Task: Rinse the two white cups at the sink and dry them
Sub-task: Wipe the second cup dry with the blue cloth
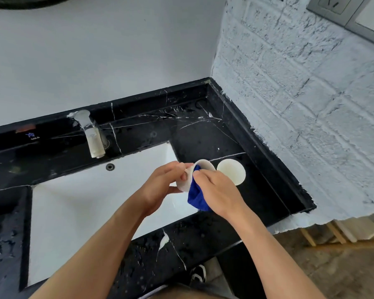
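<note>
My left hand (164,182) grips a white cup (203,165) over the right edge of the white sink (84,201), tilted with its mouth toward the right. My right hand (216,190) holds a blue cloth (198,196) and pushes part of it into the cup's mouth; the rest of the cloth hangs below my hand. The second white cup (231,172) stands on the black marble counter (203,134) just right of the held cup, and I see only its round white top.
A chrome faucet (91,137) stands behind the sink, with no water running from it. A white brick wall (300,104) bounds the counter on the right, where the counter's end (307,203) drops to the floor. Water drops speckle the counter's front strip.
</note>
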